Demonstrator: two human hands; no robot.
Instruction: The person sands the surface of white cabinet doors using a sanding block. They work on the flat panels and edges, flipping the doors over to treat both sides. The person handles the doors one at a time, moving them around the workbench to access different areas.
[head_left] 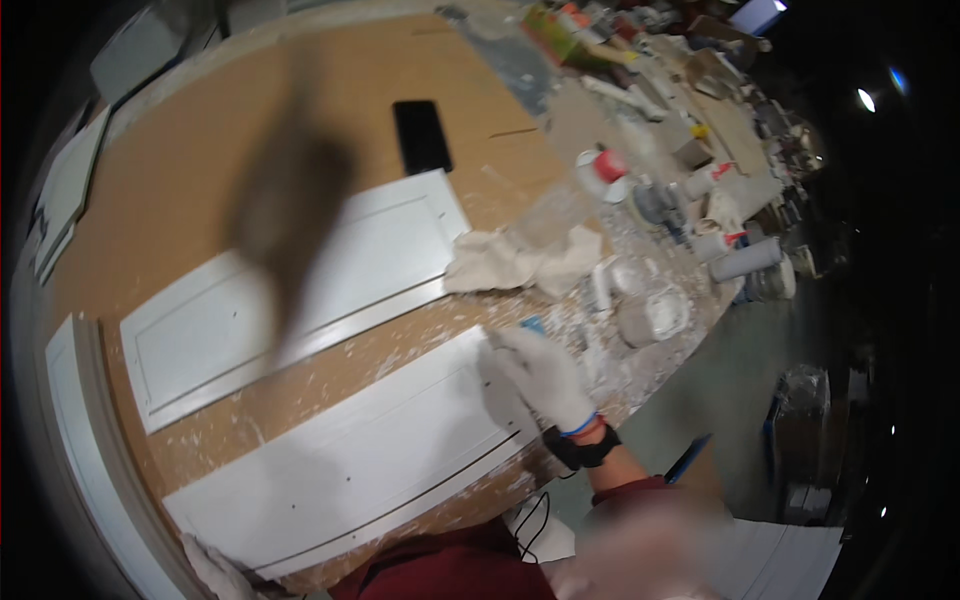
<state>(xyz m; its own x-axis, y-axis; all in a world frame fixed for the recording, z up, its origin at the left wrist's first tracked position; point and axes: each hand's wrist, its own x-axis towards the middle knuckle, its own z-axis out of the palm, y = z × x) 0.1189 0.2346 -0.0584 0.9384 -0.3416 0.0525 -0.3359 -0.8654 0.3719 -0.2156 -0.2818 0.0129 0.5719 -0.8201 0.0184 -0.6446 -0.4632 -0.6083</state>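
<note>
Left hand cut by lower edge. Dark blur hides part of rear panel. Blue bit too small to tell.

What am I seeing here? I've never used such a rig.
No machine: a person works by hand. The one picture comes from a fisheye camera on their head, looking down, so straight edges bend. On the brown work surface lie a near white panel, a far white panel, a black phone-like slab and a crumpled beige cloth. The white-gloved right hand is at the near panel's right end, beside a small blue thing; whether it grips that is unclear. The left hand is at the panel's lower-left corner.
</note>
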